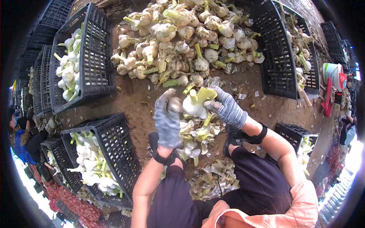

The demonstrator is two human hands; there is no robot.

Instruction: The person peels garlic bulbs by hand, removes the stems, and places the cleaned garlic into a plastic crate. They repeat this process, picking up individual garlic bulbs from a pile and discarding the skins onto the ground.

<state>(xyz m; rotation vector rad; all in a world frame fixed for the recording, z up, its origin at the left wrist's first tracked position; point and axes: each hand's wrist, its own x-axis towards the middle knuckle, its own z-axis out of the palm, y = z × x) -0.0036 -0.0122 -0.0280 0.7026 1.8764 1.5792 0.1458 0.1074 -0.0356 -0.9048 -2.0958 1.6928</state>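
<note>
Grey knitted fabric covers both hands, and the right hand pinches a white garlic bulb between thumb and fingers, close to its thick green stalk. The left hand is beside the bulb on the other side, fingers blurred; whether they touch it or are pressed together, one cannot tell. The bulb is between the two gloves, just off the near edge of a big heap of soiled garlic

Handling it well would seem to call for a firm hold near the stalk without squeezing the cloves, light fingertips on the free side, and small turns of the bulb so that loose skin gives way and the sound layers stay whole. Soft knit should grip papery skin fairly well, though it could snag on a ragged stalk.

Bulb skin looks smooth, rounded and satiny, while the heap is knobbly, mud-streaked and bristling with cut stems. Below the hands are pale stalks and peelings; between the legs, a crumpled mound of husks. Rigid black plastic latticework forms the upper left crate and lower left crate, both holding cleaner white bulbs
</note>
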